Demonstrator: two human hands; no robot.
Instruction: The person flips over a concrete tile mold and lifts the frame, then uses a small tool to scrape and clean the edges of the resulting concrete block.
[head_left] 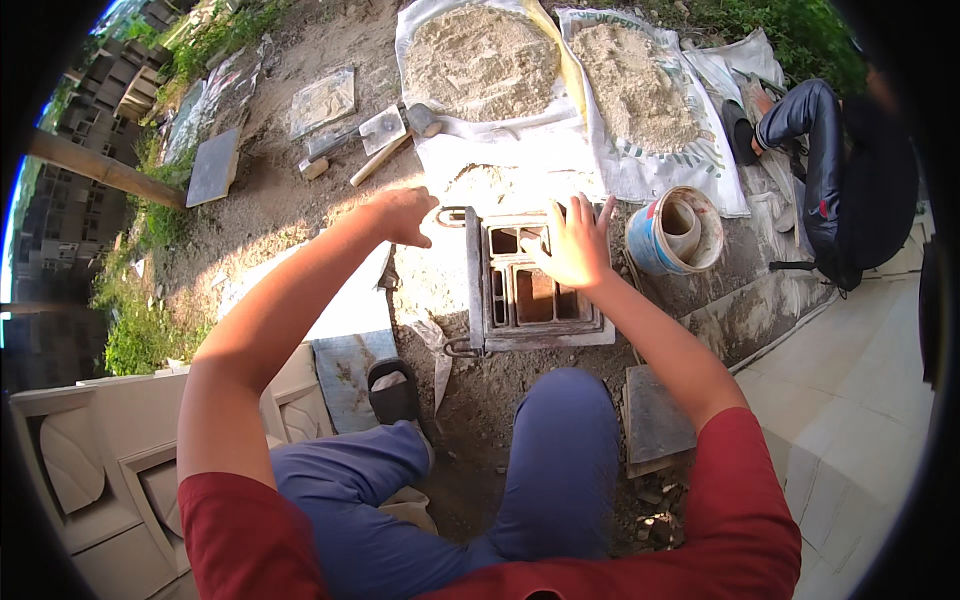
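Observation:
In front of my knees sits a square metal mould (473,280) with a grid of openings, its frame greyish and dusty. Wire loops stick out from its left side, one at the upper corner and one at the lower. My right hand (578,245) lies over the mould's upper right part, fingers spread, covering some of the grid. To the left of the upper loop (453,216), my left hand (402,215) hovers with bent fingers, thumb and forefinger apart, and I see nothing in it.
Beyond the mould, sacks hold a left sand pile (485,65) and a right one (635,90). A bucket (655,238) with a container inside stands right. A mallet (424,120) and a trowel (383,130) lie farther off. Another person's leg (815,130) is at right; pale panels (75,460) stand left.

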